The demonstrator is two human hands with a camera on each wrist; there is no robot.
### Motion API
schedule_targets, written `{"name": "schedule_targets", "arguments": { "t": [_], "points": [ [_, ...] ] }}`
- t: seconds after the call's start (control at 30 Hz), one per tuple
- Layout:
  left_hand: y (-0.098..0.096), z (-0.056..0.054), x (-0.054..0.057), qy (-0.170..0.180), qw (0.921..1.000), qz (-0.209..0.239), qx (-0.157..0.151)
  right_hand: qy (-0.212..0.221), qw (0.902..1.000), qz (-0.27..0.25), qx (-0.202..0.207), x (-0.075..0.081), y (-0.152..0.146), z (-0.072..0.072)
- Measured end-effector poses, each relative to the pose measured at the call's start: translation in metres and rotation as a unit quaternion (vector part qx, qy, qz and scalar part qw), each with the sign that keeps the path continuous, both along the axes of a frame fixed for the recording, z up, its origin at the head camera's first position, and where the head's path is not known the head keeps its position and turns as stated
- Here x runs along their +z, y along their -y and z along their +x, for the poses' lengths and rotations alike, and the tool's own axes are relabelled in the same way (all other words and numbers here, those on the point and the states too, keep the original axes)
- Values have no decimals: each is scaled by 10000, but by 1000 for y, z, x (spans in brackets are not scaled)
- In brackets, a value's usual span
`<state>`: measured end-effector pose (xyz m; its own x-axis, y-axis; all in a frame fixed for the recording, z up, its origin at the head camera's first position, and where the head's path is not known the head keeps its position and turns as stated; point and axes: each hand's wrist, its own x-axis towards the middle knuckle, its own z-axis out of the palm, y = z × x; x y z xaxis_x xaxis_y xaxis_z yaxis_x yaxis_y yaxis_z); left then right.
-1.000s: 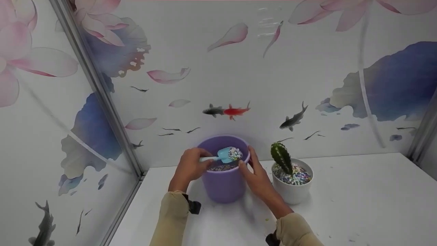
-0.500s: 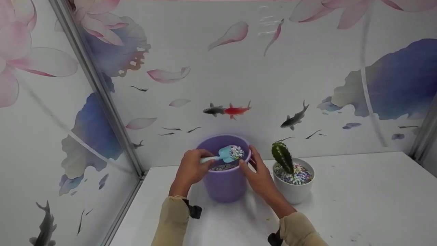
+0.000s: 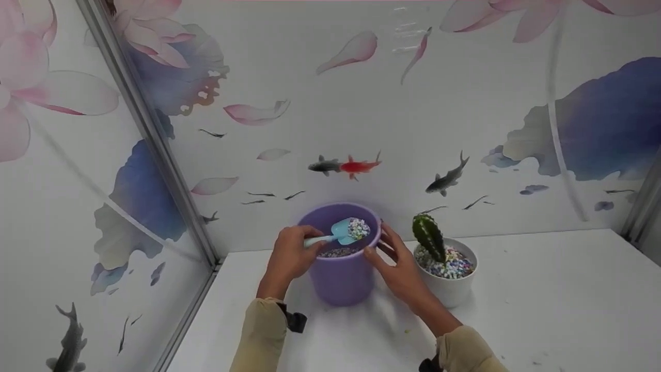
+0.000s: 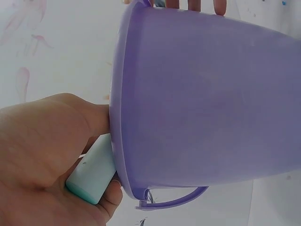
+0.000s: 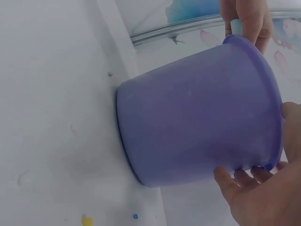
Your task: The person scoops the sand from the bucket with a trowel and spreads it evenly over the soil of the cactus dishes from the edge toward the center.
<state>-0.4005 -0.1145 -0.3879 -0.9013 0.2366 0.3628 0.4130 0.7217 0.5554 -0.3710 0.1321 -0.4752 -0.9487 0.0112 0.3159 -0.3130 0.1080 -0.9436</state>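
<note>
My left hand (image 3: 292, 253) grips the pale handle of a small light-blue toy shovel (image 3: 341, 231) over the mouth of a purple bucket (image 3: 343, 287). Small multicoloured pebbles (image 3: 358, 229) fill the shovel's blade. More fine granules (image 3: 338, 252) lie inside the bucket. In the left wrist view the handle end (image 4: 91, 172) shows between thumb and fingers, beside the bucket's rim. My right hand (image 3: 403, 271) rests against the bucket's right side, thumb near the rim, its fingers (image 5: 227, 183) spread and fairly straight along the outer wall.
A white pot (image 3: 448, 290) with a cactus (image 3: 428, 237) and coloured pebbles stands right of the bucket, close to my right forearm. The white table (image 3: 542, 294) carries scattered crumbs. A printed wall (image 3: 392, 119) rises directly behind the bucket.
My right hand has shifted slightly right and down, with its fingers spreading along the bucket. The loaded shovel stays nearly still over the bucket's mouth.
</note>
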Motion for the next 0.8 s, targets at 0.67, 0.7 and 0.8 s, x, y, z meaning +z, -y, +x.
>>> {"name": "schedule_targets", "arguments": {
  "t": [0.67,0.7,0.8],
  "points": [
    [-2,15,6,-149,9996,28,-255,-224,9951,946,160,-2,-40,46],
    [-2,17,6,-134,9996,35,-265,-228,9949,977,123,-2,-44,48],
    [-3,20,7,-112,9994,87,-309,-300,9937,1075,35,0,-52,53]
  ]
}}
